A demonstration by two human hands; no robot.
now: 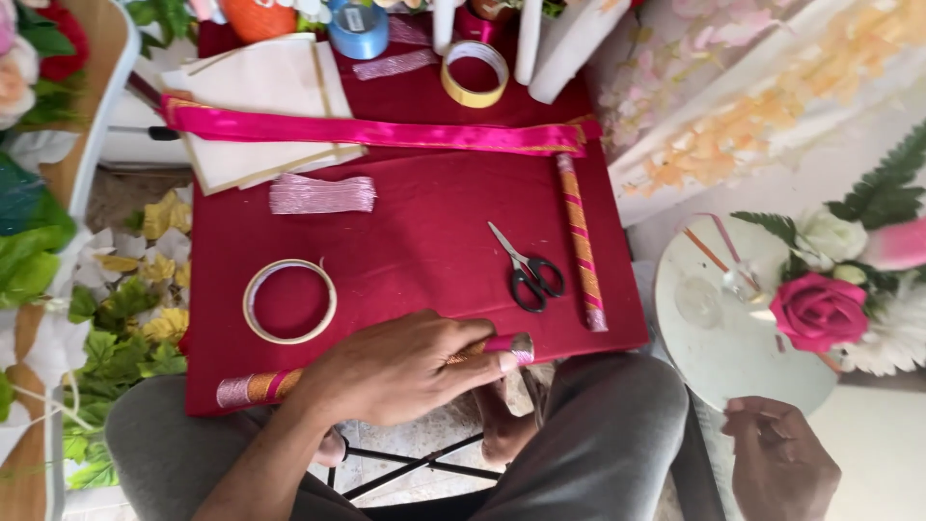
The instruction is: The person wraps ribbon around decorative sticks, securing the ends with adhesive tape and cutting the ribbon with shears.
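Crimson cloth (424, 241) covers the low board in front of us, and nearly everything lies on it. Our left hand (405, 371) lies palm down across a wrapped stick (253, 387), fingers together and curled over it, pressing it at the near edge of the cloth; its pink and silver tip shows past our fingertips. Our right hand (779, 461) hangs off to the side, loosely curled, holding nothing that we can see, just below a round white tray (704, 347).

On that tray sit a small clear glass piece, which we cannot make out well, and a few thin sticks; a pink rose (820, 311) with white flowers and fern overlaps its far rim.

Just above our left hand a tape ring (289, 301) lies flat. Scissors (526, 270) lie shut near the middle, beside a second wrapped stick (582, 241) along the right edge. A pink ribbon (376, 130) stretches across the far part, over cream card sheets (256, 106). A tuft of pale pink thread (321, 194) lies below them. Farther off are a yellow tape roll (475, 74) and a blue one (359, 31).

We sit with grey-trousered knees under the board. Green and yellow fake leaves (125, 309) crowd the floor on the left; pale floral sheets lean on the right.
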